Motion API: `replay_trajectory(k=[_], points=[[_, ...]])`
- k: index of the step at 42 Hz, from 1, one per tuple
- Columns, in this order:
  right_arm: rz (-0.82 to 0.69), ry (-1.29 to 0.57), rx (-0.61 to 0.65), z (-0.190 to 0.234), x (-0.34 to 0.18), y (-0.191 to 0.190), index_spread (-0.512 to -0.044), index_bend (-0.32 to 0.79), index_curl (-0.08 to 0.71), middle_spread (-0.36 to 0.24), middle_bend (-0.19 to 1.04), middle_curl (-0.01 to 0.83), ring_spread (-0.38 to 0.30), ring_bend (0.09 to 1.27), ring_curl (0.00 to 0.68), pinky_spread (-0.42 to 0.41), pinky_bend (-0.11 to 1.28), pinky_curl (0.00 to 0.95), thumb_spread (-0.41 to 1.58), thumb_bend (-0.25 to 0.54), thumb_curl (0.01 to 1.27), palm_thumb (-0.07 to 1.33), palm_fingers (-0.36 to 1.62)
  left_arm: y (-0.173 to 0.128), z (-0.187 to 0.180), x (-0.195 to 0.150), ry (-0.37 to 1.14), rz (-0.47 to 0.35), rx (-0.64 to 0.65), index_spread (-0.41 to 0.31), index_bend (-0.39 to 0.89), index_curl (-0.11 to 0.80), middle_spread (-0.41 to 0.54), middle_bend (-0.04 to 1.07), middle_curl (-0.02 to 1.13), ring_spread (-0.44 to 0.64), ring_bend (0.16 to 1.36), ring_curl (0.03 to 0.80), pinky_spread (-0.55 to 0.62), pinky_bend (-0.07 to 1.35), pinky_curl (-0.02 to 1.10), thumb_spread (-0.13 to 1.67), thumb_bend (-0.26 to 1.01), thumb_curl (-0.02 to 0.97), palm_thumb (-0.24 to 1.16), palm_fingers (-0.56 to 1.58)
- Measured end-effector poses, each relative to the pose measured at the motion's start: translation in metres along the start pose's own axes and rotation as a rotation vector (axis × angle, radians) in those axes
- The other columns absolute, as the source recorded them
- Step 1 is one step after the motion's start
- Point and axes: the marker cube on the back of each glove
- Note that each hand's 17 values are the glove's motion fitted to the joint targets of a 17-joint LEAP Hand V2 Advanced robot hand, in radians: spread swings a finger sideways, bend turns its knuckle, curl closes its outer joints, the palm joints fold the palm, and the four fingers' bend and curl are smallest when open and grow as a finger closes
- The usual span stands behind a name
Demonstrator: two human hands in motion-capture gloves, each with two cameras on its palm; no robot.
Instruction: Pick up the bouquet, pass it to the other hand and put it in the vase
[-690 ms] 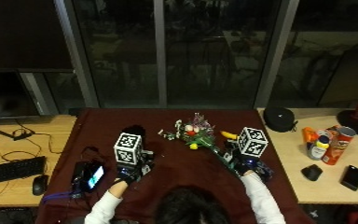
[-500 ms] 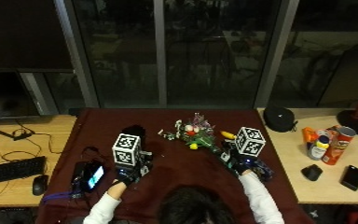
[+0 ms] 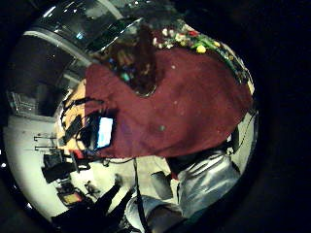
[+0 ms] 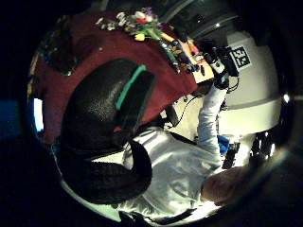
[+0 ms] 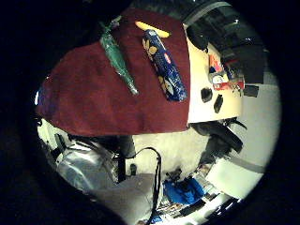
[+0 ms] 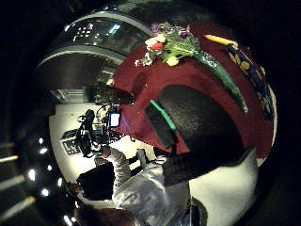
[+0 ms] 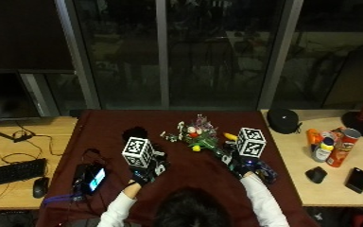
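- Hands come first: the left hand (image 7: 145, 171) and the right hand (image 7: 243, 164) hover low over the dark red cloth (image 7: 106, 137) on the surface (image 7: 18, 142), well apart, each holding nothing. Whether their fingers are spread or curled cannot be told from above; the thumb-side palm views show only a thumb lying relaxed.
- Bouquet (image 7: 197, 137) lies flat on the cloth between the hands and slightly beyond them, nearer the right hand. Its long axis runs diagonally: blooms point away to the person's left, the green wrapped stem (image 5: 117, 56) back toward the right hand.
- Vase (image 7: 135, 133) stands just beyond the left hand, dark and hard to make out.
- Blue package (image 5: 164, 65) lies beside the stem, mostly hidden under the right hand from above.
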Motion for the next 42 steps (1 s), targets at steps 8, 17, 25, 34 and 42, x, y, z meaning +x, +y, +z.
replay_trajectory(k=[8, 17, 25, 34, 42], points=[[0.080, 0.097, 0.002, -0.006, 0.009, -0.013, -0.227, 0.05, 0.136, 0.034, 0.25, 0.307, 0.018, 0.60, 0.313, 0.162, 0.58, 0.334, 1.18, 0.077, 0.20, 0.37, 0.49, -0.008, 0.006, 0.014, 0.033, 0.023, 0.025, -0.051, 0.18, 0.339, 0.088, 0.16, 0.27, 0.20, 0.42, 0.242, 0.29, 0.20, 0.25, 1.16, -0.02, 0.213, 0.17, 0.44], [0.176, 0.055, -0.105, 0.018, 0.031, -0.058, -0.177, 0.01, 0.097, 0.031, 0.23, 0.332, -0.017, 0.64, 0.342, 0.147, 0.74, 0.379, 1.12, 0.047, 0.25, 0.45, 0.49, -0.005, 0.004, 0.021, 0.061, 0.039, 0.013, -0.038, 0.15, 0.342, 0.102, 0.16, 0.29, 0.21, 0.43, 0.261, 0.29, 0.22, 0.28, 1.16, -0.02, 0.232, 0.18, 0.40], [0.259, -0.012, -0.159, 0.076, 0.054, -0.092, -0.155, 0.02, 0.066, 0.033, 0.24, 0.355, -0.037, 0.70, 0.364, 0.113, 0.80, 0.395, 1.09, 0.003, 0.28, 0.48, 0.49, -0.006, 0.009, 0.019, 0.101, 0.034, 0.010, -0.027, 0.14, 0.333, 0.116, 0.17, 0.29, 0.22, 0.46, 0.274, 0.29, 0.25, 0.30, 1.15, -0.02, 0.245, 0.18, 0.37], [0.287, -0.033, -0.181, 0.120, 0.058, -0.090, -0.146, 0.06, 0.073, 0.022, 0.27, 0.382, -0.060, 0.69, 0.374, 0.089, 0.78, 0.386, 1.07, -0.011, 0.31, 0.53, 0.46, -0.011, 0.027, 0.033, 0.126, 0.064, -0.033, -0.024, 0.15, 0.328, 0.123, 0.18, 0.31, 0.22, 0.47, 0.281, 0.29, 0.25, 0.32, 1.15, -0.02, 0.254, 0.18, 0.36], [0.380, 0.034, -0.225, 0.136, 0.054, -0.079, -0.143, 0.07, 0.084, -0.004, 0.29, 0.397, -0.097, 0.70, 0.377, 0.052, 0.76, 0.371, 1.06, -0.011, 0.34, 0.60, 0.51, -0.008, 0.040, 0.032, 0.116, 0.055, -0.067, -0.023, 0.15, 0.328, 0.122, 0.18, 0.32, 0.22, 0.47, 0.286, 0.29, 0.25, 0.32, 1.15, -0.02, 0.259, 0.18, 0.36]])
